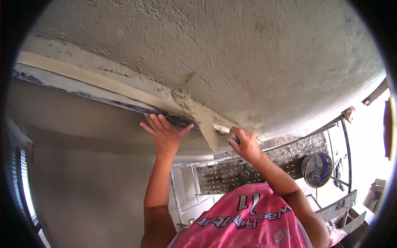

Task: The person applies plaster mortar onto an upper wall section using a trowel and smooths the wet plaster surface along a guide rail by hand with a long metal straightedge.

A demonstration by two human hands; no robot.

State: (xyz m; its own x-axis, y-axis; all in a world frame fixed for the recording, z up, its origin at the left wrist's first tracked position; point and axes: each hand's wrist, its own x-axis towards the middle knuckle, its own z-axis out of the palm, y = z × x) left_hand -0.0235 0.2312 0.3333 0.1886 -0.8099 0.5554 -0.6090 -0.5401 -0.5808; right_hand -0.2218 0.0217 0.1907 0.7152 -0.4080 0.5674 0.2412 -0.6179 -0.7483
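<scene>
My left hand (164, 132), fingers spread, rests its fingertips against the lower edge of a long pale straightedge (82, 77) with a dark, mortar-stained strip, lying along the edge of a rough grey plastered surface (231, 49). Just to the right, my right hand (244, 144) is closed round the handle of a flat trowel (204, 126). The trowel's blade is coated in wet grey mortar and lies across the straightedge, its upper end against the plaster.
A perforated, mortar-spattered scaffold platform (215, 186) is below, with my shoe (244, 177) on it and a round bucket (307, 169) at the right. Metal scaffold rails (346, 144) border it. A smooth grey wall (82, 173) and a window with blinds (25, 190) are at left.
</scene>
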